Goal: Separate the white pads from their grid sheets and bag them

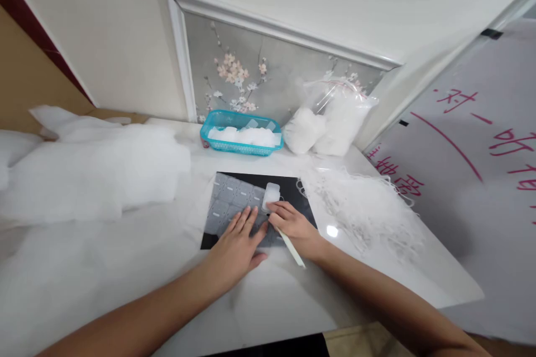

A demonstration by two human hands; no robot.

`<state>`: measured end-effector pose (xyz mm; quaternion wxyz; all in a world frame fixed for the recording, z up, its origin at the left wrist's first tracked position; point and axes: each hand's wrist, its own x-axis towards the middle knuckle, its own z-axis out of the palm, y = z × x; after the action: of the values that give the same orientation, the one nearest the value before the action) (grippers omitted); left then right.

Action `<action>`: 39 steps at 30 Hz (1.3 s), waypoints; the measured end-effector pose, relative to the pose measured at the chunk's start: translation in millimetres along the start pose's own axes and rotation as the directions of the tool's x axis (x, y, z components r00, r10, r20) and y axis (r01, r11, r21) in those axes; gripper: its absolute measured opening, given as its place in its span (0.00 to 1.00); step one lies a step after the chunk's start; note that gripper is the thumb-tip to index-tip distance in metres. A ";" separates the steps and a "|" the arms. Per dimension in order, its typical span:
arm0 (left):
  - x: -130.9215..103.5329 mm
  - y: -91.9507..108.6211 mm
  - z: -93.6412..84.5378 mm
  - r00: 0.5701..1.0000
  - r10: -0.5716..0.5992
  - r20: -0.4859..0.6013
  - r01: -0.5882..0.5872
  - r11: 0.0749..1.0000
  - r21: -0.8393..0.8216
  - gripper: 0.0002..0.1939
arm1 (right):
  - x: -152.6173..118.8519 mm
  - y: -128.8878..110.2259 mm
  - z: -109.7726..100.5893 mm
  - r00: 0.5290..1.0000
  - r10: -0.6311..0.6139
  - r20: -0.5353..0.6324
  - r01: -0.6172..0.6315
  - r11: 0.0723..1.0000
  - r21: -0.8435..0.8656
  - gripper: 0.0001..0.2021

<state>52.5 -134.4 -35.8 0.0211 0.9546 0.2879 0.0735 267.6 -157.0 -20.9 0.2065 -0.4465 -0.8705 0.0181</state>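
Observation:
My left hand [237,242] lies flat with fingers spread on a translucent sheet [228,192] marked with rows of rounded rectangular pieces. Under the sheet is a black board [288,184]. Closed in a pinch, my right hand [295,228] holds a slim pale stick [293,249], its lower end pointing toward me; a dark tip shows near the fingers. Whether it is a pen or a tweezer-like tool I cannot tell. A small white rounded piece [272,194] lies at the sheet's upper right, right at my right fingertips. The fingers partly hide its lower edge.
Behind the board stands a blue plastic basket [243,150] with white pieces inside. Clear bags [343,122] of white material lean by the wall. A tangle of white elastic loops [360,206] covers the right side. Stacked white sheets [92,167] lie left; a whiteboard [473,189] stands right.

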 end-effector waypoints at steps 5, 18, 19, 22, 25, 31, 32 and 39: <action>-3.1 -0.9 0.0 0.999 0.018 -0.033 -0.019 0.999 -0.032 0.30 | 8.2 12.9 -12.0 0.958 0.259 -0.119 -0.237 0.956 0.175 0.08; -4.9 -1.3 7.9 0.997 0.006 -0.074 -0.010 0.998 -0.059 0.29 | 7.2 -3.9 -3.4 0.955 0.288 -0.068 -0.255 0.917 0.307 0.11; -4.9 -1.2 7.7 0.997 0.006 -0.075 -0.010 0.998 -0.058 0.30 | 6.8 -4.0 -3.1 0.960 0.273 -0.061 -0.244 0.925 0.290 0.11; -5.0 -0.5 6.2 0.998 0.010 -0.062 -0.013 0.999 -0.046 0.30 | 5.6 -2.2 -1.4 0.978 0.199 -0.066 -0.180 0.960 0.215 0.09; -5.0 0.3 5.0 0.998 0.007 -0.059 -0.010 0.999 -0.048 0.29 | 7.3 3.2 0.4 0.976 0.191 -0.103 -0.167 0.965 0.204 0.08; -3.2 -1.0 -2.2 0.999 -0.023 0.040 0.026 0.995 -0.093 0.30 | 27.0 49.2 -25.4 0.796 0.605 0.029 -0.451 0.561 0.694 0.17; -2.5 -1.2 -4.7 0.997 -0.031 0.073 0.039 0.994 -0.104 0.30 | 31.5 64.2 -35.5 0.757 0.651 0.057 -0.439 0.442 0.783 0.19; 0.3 11.0 -15.4 0.982 -0.070 0.174 0.098 0.982 -0.160 0.35 | 86.4 150.9 -91.0 0.551 0.765 -0.333 -0.298 0.553 0.778 0.21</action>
<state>56.4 -143.5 -19.6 0.1285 0.9391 0.3182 0.0162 373.3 -12.4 59.4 0.6118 -0.5834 -0.4839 0.2262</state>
